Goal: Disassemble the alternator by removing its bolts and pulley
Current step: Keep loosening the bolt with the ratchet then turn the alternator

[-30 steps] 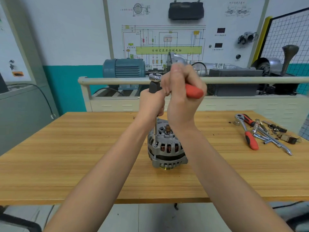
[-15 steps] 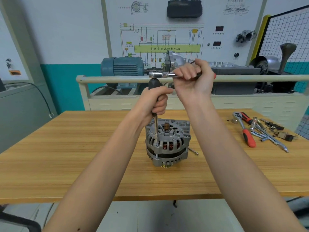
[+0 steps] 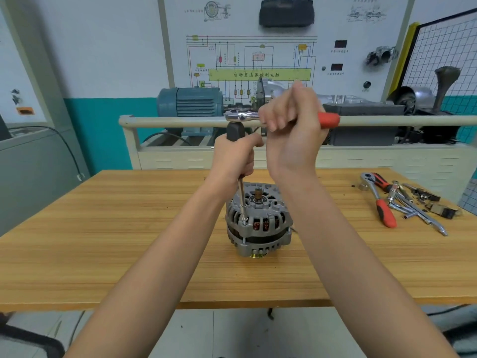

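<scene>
Swinging back toward her — right hand [image 3: 291, 125] gripped the ratchet handle [image 3: 327, 119] | left hand [image 3: 233, 157] clasped the extension [image 3: 242, 200] on a bolt | alternator [image 3: 258, 220] mid-table, bolt likely loosening.

Green strip [image 3: 259, 74] on wall diagram board [image 3: 335, 27]: "自动变速器控制电脑".

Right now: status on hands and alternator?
Left hand grips extension handle; right hand grips ratchet. Alternator upright, socket on bolt. Nothing in the way.
</scene>
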`<act>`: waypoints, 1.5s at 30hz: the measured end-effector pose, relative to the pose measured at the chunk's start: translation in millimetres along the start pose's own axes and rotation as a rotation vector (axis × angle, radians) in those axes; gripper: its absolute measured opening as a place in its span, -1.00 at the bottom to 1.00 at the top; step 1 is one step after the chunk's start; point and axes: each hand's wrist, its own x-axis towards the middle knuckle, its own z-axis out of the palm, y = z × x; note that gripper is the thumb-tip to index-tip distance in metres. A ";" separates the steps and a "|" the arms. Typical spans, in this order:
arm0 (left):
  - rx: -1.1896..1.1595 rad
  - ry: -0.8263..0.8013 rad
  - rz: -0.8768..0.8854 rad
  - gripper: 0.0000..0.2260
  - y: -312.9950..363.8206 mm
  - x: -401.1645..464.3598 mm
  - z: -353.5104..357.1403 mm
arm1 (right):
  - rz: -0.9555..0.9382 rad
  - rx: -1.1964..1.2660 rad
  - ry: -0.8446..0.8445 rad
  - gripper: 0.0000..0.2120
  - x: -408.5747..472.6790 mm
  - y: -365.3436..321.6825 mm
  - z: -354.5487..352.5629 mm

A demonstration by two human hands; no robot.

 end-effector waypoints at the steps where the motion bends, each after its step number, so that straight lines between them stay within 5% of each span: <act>1: -0.012 -0.049 0.009 -0.63 -0.1 0.1 -3.2 | 0.115 0.115 0.056 -0.54 7.0 -2.3 -4.7; 4: -0.044 -0.184 0.021 -0.62 0.6 -0.5 -9.4 | 0.379 0.427 0.240 -0.48 26.1 -6.7 -19.2; 8: -0.059 -0.254 -0.040 -0.57 1.9 1.8 -9.0 | 0.412 0.525 0.327 -0.52 32.2 -5.1 -22.4; 12: -0.006 -0.084 -0.017 -0.59 1.1 2.7 -5.0 | 0.286 0.361 0.251 -0.50 17.0 -3.7 -14.6; 16: 0.004 0.145 0.027 -0.64 -1.1 0.8 3.5 | -0.032 0.002 0.050 -0.66 -7.7 2.5 1.1; 20: 0.012 0.216 0.078 -0.58 -2.6 1.0 6.3 | -0.183 -0.203 -0.033 -0.67 -17.1 6.7 11.4; 27: -0.055 -0.182 0.058 -0.58 0.4 0.7 -15.5 | 0.337 0.390 0.227 -0.47 17.6 -5.7 -7.2; 30: -0.024 -0.295 0.023 -0.55 2.9 1.8 -18.2 | 0.409 0.525 0.329 -0.47 27.9 -5.9 -13.5; 35: -0.011 -0.147 -0.034 -0.56 3.8 4.6 -14.7 | 0.292 0.362 0.290 -0.50 14.9 -0.3 -7.7; 42: 0.039 0.224 0.036 -0.62 2.2 1.7 -0.2 | -0.254 -0.261 -0.055 -0.67 -20.1 15.1 14.0; 45: 0.030 0.227 0.043 -0.62 0.8 2.6 0.9 | -0.210 -0.216 -0.035 -0.66 -17.0 13.0 13.9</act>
